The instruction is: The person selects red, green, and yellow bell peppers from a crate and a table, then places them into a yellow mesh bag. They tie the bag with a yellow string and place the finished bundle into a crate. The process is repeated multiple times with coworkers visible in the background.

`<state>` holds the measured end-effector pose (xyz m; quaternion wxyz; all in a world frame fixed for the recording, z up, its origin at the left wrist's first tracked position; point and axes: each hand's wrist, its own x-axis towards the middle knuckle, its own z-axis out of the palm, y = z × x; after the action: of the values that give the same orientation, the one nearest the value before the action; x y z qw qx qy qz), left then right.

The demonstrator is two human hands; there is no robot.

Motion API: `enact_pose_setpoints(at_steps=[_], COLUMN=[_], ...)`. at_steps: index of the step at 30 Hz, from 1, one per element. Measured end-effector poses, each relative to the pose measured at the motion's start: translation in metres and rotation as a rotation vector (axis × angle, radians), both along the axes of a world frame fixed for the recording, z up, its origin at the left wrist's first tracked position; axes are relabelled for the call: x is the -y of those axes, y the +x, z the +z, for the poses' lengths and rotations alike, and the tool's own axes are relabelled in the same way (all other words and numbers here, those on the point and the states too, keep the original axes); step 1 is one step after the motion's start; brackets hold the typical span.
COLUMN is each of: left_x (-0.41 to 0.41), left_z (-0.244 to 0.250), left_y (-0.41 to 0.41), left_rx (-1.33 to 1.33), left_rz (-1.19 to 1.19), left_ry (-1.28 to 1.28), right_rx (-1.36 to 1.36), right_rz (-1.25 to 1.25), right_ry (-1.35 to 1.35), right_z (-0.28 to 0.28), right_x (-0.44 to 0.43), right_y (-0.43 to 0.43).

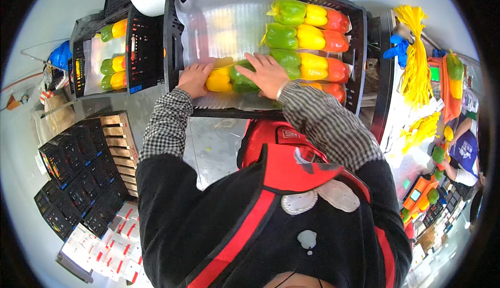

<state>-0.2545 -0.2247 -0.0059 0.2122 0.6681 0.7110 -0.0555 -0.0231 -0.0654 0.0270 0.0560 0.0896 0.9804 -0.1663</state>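
In front of me a black plastic crate point(265, 114) is lined with a translucent plastic sheet point(234, 22). Down its right side lie several packs of bell peppers point(310, 37), each a row of green, yellow and red. Between my hands is another pepper pack point(218, 80), with a yellow and a green pepper showing. My left hand point(195, 80) covers its left end, so what lies beneath is hidden. Over the green pepper spreads my right hand point(267, 75), its fingers apart and pressed on the pack, close to the green end of a neighbouring pack.
A second black crate point(144, 49) with similar packs stands at left. Below it are stacked black crates point(82, 174), a wooden pallet point(119, 147) and white boxes point(105, 245). At right, a table holds yellow net bags point(416, 61) and orange scales point(416, 194); a person point(465, 147) handles peppers there.
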Motion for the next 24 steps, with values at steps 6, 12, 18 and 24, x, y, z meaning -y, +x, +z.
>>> enact_pose_setpoints(at_steps=[6,12,18,24], left_x=[-0.008,-0.006,0.032,0.021], left_z=[0.04,0.007,-0.013,0.001], left_y=[-0.032,-0.036,0.038,0.032], left_rx=[0.379,0.386,-0.115,-0.054], left_rz=[0.112,0.041,0.099,0.127], left_ry=[-0.468,-0.367,-0.049,-0.318], right_rx=[0.308,0.423,0.267,-0.264], right_rz=[0.115,0.132,-0.007,-0.139], right_ry=[-0.384,-0.236,-0.09,-0.311], right_z=[-0.002,-0.016,-0.012,0.01], right_x=[-0.017,-0.004,0.017,0.041], right_y=[-0.02,-0.02,0.0,0.087])
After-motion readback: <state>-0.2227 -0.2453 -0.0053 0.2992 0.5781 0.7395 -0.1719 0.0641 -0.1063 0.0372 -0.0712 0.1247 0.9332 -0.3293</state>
